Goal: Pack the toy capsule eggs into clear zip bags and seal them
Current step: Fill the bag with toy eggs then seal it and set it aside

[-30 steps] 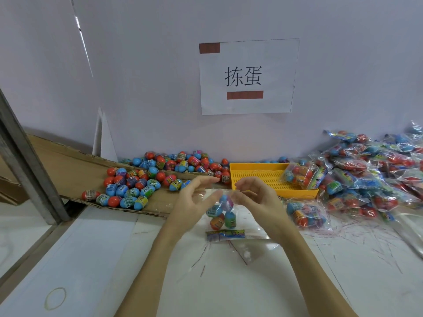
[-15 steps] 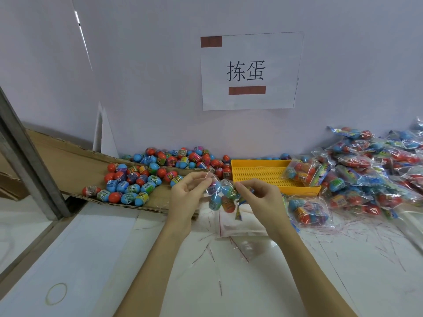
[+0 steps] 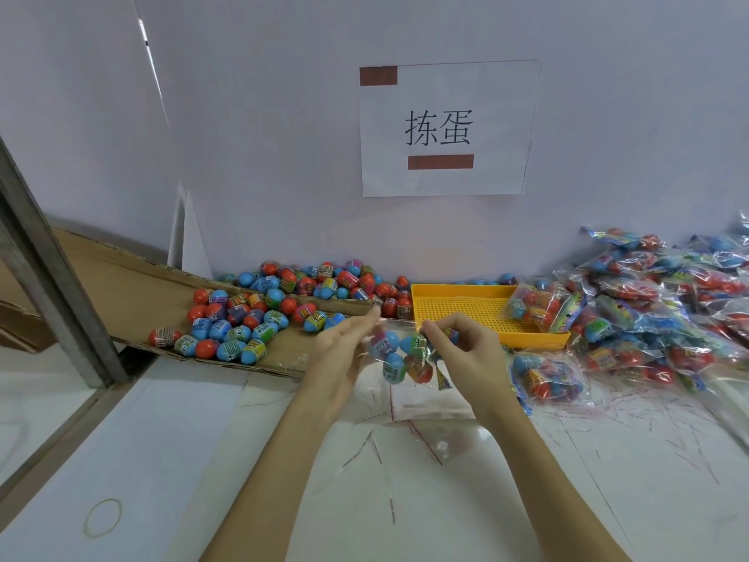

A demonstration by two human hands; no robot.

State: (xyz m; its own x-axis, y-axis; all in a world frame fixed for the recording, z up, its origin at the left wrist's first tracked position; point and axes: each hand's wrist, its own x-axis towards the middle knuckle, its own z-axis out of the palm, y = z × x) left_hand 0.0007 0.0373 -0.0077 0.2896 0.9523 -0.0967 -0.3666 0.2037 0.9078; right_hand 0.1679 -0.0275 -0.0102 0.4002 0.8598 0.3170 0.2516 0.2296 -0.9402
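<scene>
Two hands now hold one filled clear zip bag (image 3: pixel 405 352) up off the tabletop (image 3: pixel 527 480), just in front of the yellow tray (image 3: pixel 466 308). The left hand (image 3: pixel 340 358) pinches the bag's left top corner between thumb and fingertips, its other fingers fairly straight; the right hand (image 3: pixel 466 350) has its fingers curled and pinches the top edge at the opposite end. Several capsule eggs (image 3: pixel 395 365) hang in the bag below that stretched edge, blue and orange ones among them.

A second ago the bag hung lower and nearer the person, with the hands close together over its mouth. Since then both hands have risen toward the yellow tray and drawn apart, pulling the top edge taut between them. That reads as the sealing step: the eggs look to be in, and the strip is being run shut or checked, though the closure itself is too fine to see.

Left of the yellow tray, loose eggs (image 3: pixel 243 322) lie heaped on a cardboard sheet (image 3: pixel 121 285); right of it, finished bags (image 3: pixel 648 310) are piled, one resting partly in the tray. An empty bag (image 3: pixel 429 407) lies flat in front of the tray, under the hands.
</scene>
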